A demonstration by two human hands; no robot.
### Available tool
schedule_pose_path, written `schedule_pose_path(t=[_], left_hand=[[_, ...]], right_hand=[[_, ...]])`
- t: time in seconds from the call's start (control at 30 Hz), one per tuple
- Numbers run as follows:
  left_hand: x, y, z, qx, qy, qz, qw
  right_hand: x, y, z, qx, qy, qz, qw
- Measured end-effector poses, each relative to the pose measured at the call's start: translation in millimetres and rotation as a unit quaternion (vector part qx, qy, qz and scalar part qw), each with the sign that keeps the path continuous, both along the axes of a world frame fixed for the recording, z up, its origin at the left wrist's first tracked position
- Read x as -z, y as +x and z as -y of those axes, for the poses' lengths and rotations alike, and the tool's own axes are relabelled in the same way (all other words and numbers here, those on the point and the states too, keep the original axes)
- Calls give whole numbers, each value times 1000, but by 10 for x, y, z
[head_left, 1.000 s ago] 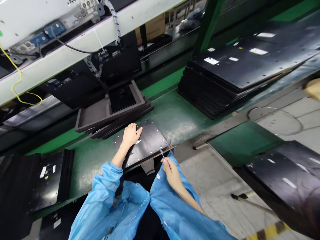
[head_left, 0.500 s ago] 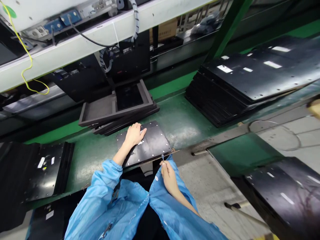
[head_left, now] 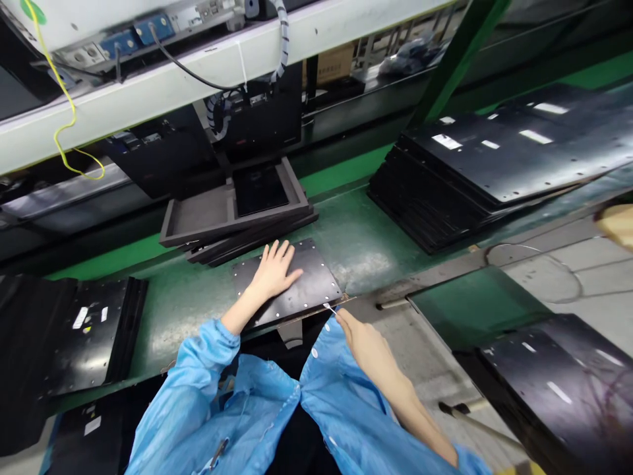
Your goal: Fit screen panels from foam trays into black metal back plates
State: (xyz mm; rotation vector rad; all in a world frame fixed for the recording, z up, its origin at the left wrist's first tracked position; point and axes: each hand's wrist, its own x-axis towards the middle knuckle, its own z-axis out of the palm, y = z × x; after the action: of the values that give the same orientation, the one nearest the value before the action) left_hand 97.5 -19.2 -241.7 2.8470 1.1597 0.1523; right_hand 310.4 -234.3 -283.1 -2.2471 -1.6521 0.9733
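A flat black panel (head_left: 314, 276) with small pale dots along its edges lies on the green bench in front of me. My left hand (head_left: 275, 270) rests on it, palm down with the fingers spread. At the panel's near right corner, my right hand (head_left: 363, 340) pinches a slim tool with a pale, flattened tip (head_left: 328, 306). That tip is at the panel's front edge; whether it touches cannot be made out. Most of the tool's handle is hidden in my fingers.
Grey foam trays (head_left: 198, 221) are stacked behind the panel, one holding a dark flat piece. Black panels are piled at right (head_left: 494, 161), at left (head_left: 93, 336) and on a lower right surface (head_left: 554, 376). A white shelf beam (head_left: 173, 82) crosses above, with a yellow cord (head_left: 64, 142) hanging.
My right hand has swung to the right and its tool now slants differently, the tip still near the panel's front edge. My left hand has shifted slightly right, fingers wider apart.
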Motion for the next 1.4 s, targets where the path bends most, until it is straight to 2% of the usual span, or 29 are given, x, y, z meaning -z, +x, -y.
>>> schedule_pose_path(t=[0.07,0.13,0.2,0.3,0.4,0.5,0.57,0.63,0.73,0.83,0.9,1.0,1.13,1.2,1.27,1.33,1.4], left_hand=[[-84,-25,253,65,-21,-37,997],[-173,-42,484,96,-31,-85,991],[-254,-47,642,91,-28,-133,986],[-327,-27,746,68,-28,-183,980],[-342,21,789,65,-12,-203,977],[-363,85,839,95,7,-214,972],[-429,109,871,112,15,-213,971],[-563,92,885,123,24,-205,971],[-869,-11,846,133,41,-171,975],[-1161,-151,753,113,62,-110,986],[-1269,-232,689,95,65,-72,991],[-1291,-308,627,72,61,-31,995],[-1207,-338,642,47,63,-22,997],[-1153,-348,677,50,65,-23,996],[-1096,-362,714,56,70,-18,996],[-1044,-378,744,63,71,-14,995],[-1010,-390,765,62,66,-11,996]], right_hand=[[-194,33,-50,-33,-28,49,998],[-330,61,-94,-65,-30,78,994],[-402,80,-124,-89,-28,107,990],[-433,84,-143,-109,-29,141,984],[-433,62,-145,-114,-32,157,980],[-435,34,-144,-116,-27,168,979],[-444,29,-141,-117,-20,171,978],[-458,41,-133,-117,-18,173,978],[-457,78,-114,-116,-4,177,977],[-401,54,-146,-151,70,111,980],[-356,-34,-238,-178,138,55,973],[-336,-225,-508,-214,196,53,956],[-399,-382,-991,-311,222,97,919],[-423,-408,-1172,-370,234,117,892],[-424,-428,-1257,-444,255,136,848],[-415,-450,-1257,-520,292,148,789],[-425,-465,-1225,-563,334,154,740]])
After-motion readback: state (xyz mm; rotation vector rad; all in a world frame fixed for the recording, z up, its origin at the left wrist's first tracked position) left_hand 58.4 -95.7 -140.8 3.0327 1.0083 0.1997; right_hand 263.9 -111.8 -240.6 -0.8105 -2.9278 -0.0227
